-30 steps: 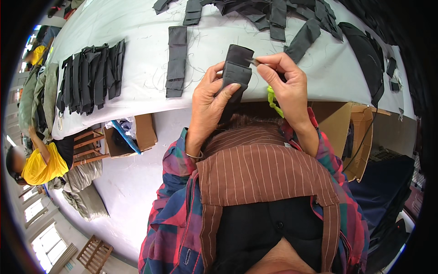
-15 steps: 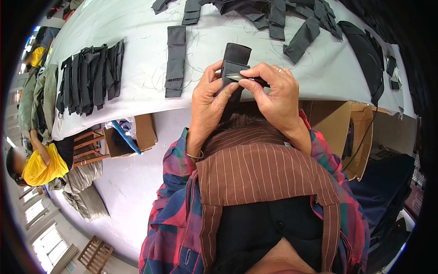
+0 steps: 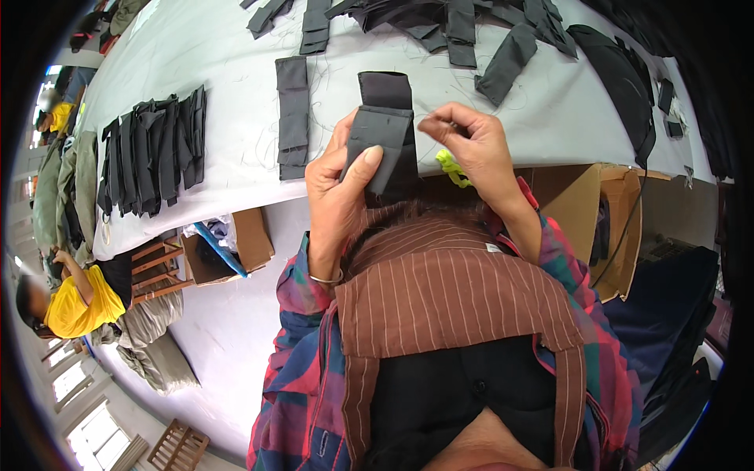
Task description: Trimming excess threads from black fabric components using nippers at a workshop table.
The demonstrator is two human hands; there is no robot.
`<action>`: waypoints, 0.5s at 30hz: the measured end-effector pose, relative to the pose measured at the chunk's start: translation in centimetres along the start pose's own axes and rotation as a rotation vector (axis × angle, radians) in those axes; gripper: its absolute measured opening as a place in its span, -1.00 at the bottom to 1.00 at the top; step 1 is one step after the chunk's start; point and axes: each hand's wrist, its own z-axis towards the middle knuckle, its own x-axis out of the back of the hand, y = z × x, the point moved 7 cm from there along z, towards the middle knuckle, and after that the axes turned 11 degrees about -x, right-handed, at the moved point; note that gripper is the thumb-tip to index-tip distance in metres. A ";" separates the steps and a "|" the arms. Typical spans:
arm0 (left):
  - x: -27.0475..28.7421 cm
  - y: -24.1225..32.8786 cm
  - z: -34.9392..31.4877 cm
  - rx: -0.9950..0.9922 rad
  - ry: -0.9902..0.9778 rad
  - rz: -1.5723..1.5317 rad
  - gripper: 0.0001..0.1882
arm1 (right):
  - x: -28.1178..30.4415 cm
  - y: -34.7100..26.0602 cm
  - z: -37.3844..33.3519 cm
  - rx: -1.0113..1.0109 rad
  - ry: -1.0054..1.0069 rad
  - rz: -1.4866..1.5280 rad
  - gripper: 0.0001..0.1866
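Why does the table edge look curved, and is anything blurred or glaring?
In the head view, the fisheye lens bends the table edge; in that view too, the right hand looks slightly blurred at the fingertips, and the lower-left window glares white.

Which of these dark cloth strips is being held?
The folded strip gripped in the left hand, thumb on its front; the others lie on the white table.

Your left hand (image 3: 334, 180): one folded dark fabric piece (image 3: 385, 129), gripped. Your right hand (image 3: 481, 143): just beside it; lime-green cord (image 3: 453, 169) adjacent. White table (image 3: 236, 118): dark strips (image 3: 153, 153), one row.
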 end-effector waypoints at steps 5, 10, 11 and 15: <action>-0.6 4.1 0.3 -0.350 -0.156 0.493 -0.86 | 2.6 -2.0 0.4 0.063 -0.040 0.509 -0.87; 0.2 -1.5 -2.1 0.056 -0.237 0.611 -0.87 | 2.3 -1.5 0.8 0.212 0.108 0.383 -0.89; 0.7 -3.9 -3.2 0.235 -0.274 0.572 -0.85 | 1.8 -0.7 1.1 0.135 0.106 0.387 -0.88; 1.2 -5.7 -4.6 0.564 -0.746 0.809 -0.80 | 1.2 1.7 1.6 0.008 -0.046 0.435 -0.84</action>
